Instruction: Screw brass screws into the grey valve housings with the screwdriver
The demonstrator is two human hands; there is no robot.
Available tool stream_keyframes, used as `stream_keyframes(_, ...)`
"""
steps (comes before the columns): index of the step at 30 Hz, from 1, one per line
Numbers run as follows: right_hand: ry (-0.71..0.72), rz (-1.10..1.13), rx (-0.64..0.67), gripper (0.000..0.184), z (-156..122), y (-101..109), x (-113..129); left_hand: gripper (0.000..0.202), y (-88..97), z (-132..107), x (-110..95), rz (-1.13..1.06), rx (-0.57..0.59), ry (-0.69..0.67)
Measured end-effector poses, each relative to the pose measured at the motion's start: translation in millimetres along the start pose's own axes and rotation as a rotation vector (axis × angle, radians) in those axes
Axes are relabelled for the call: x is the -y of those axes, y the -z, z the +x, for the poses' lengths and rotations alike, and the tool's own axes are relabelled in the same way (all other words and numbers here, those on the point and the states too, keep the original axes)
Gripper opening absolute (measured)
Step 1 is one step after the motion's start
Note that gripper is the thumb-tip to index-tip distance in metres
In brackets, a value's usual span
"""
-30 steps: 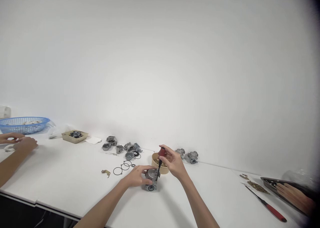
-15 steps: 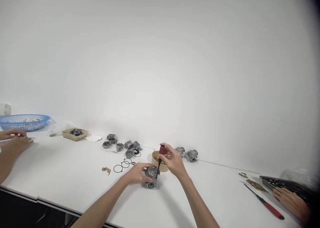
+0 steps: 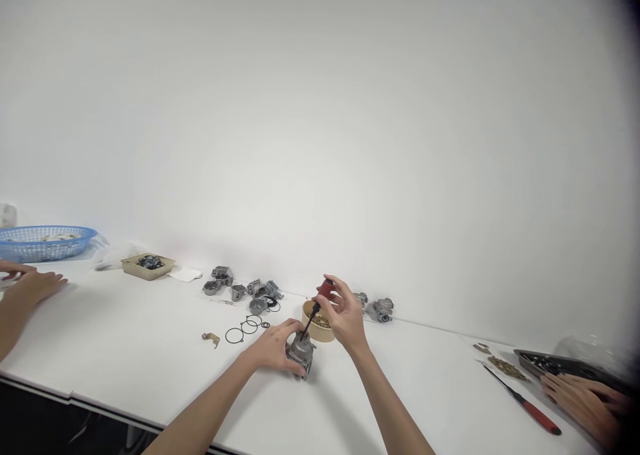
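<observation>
My left hand (image 3: 278, 348) is closed around a grey metal carburetor (image 3: 301, 354) on the white table, thumb in front and fingers behind. In my right hand (image 3: 345, 315) is a screwdriver (image 3: 326, 288) with a red and black handle, pinched by the fingertips. Its shaft slants down to the left, and the tip meets the upper far side of the carburetor; the exact contact spot is too small to make out. Just behind stands a round tan tub (image 3: 320, 332) of small brass-coloured screws, partly covered by my right hand and the screwdriver.
Black rubber rings (image 3: 235, 335) and a brass-coloured bracket (image 3: 211, 339) lie left. Grey metal parts (image 3: 239, 292) and more carburetors (image 3: 383, 310) sit along the wall. Another screwdriver (image 3: 535, 415) lies right, near a co-worker's hands (image 3: 580, 402) and dark tray (image 3: 530, 360). Other hands (image 3: 37, 285) rest far left.
The carburetor has been turned and tilted in my left hand. My right hand has raised the screwdriver slightly, and its tip has shifted from the right side to the top, now leaning more.
</observation>
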State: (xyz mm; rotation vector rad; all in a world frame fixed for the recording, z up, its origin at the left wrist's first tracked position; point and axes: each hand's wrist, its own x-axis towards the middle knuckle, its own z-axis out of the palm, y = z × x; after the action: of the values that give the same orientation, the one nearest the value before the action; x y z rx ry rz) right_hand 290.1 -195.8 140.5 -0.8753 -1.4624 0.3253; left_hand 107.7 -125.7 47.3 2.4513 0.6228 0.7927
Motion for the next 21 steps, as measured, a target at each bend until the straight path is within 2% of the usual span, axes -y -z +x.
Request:
stream_keyframes(6,-0.04,0.031,0.077,0.046,-5,-12,-9,0.087,1.2,2,-1,-0.025,0.068,0.129)
stream_keyframes(21,-0.058,-0.046,0.094,0.046,-7,-16,-11,0.087,-2.3,3,3,-0.057,0.052,0.157)
